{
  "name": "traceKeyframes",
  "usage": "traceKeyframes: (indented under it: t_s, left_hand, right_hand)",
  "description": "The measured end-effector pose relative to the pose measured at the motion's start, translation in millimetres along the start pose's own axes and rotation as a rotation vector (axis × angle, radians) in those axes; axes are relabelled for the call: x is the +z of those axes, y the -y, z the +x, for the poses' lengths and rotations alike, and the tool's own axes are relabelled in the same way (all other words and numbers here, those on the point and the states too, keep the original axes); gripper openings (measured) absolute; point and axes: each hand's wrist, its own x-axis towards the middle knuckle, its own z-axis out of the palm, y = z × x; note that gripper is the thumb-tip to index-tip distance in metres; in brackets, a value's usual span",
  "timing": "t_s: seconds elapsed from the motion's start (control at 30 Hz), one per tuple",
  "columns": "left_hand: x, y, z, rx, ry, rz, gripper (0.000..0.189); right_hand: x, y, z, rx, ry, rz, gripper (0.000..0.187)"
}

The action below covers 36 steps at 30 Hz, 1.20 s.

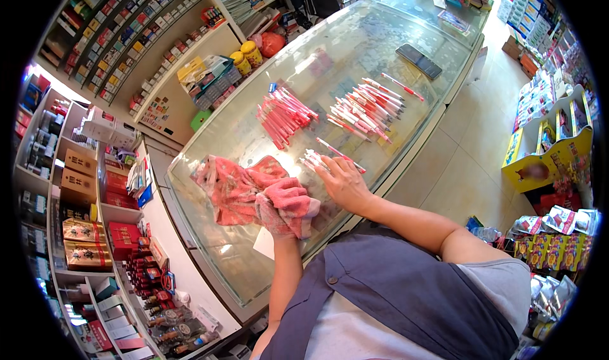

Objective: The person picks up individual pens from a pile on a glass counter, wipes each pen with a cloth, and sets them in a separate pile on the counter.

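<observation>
A pink patterned towel [242, 188] lies bunched on the glass countertop [228, 269]. My left hand [288, 205] is wrapped in it, so its fingers are hidden under the cloth. My right hand [346, 183] rests palm down over a small bunch of white pens [312, 160], whose ends stick out past the fingers. One red and white pen [335, 150] lies just beyond those fingertips. Farther out is a spread pile of red and white pens [366, 108]. To its left sits a pile of pink-red pens [285, 115]. A single pen [402, 87] lies apart on the far side.
A smartphone [418, 61] lies near the counter's right edge. Yellow tins [250, 53] and a basket of small goods [214, 81] stand behind the counter. Packed shelves [81, 207] rise at left. A yellow display box [547, 146] stands across the tiled floor [456, 155].
</observation>
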Motion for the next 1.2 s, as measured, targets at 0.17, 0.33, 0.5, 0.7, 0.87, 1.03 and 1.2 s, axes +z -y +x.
traceKeyframes:
  t_s: [0.17,0.33,0.5,0.7,0.87,1.03,1.2]
  left_hand:
    - [-2.9,4.3,0.8,0.005,0.011,-0.059,0.071]
    - [-13.3,8.2,3.8,0.039,0.061,-0.123,0.059]
    - [-5.9,2.9,5.8,-0.008,0.137,-0.211,0.062]
    - [-5.2,6.0,5.6,-0.004,0.093,-0.237,0.061]
    - [-5.4,5.1,5.8,-0.074,0.012,-0.113,0.08]
    - [-21.5,13.7,7.9,-0.072,0.026,-0.109,0.079]
    - [-9.5,7.0,5.0,-0.052,0.005,-0.064,0.077]
  right_hand:
    - [-0.2,-1.5,-1.1,-0.009,-0.014,0.039,0.033]
    - [-8.1,-0.3,1.2,-0.032,-0.077,0.109,0.034]
    - [-24.0,-29.4,11.9,0.058,-0.171,0.119,0.036]
    - [-39.3,-71.1,13.6,0.244,-0.178,-0.006,0.036]
    - [-30.8,-82.0,3.8,0.276,-0.178,-0.064,0.032]
    - [-32.6,-79.6,5.0,0.261,-0.189,-0.087,0.029]
    - [-30.3,-81.3,5.6,0.245,-0.209,-0.108,0.024]
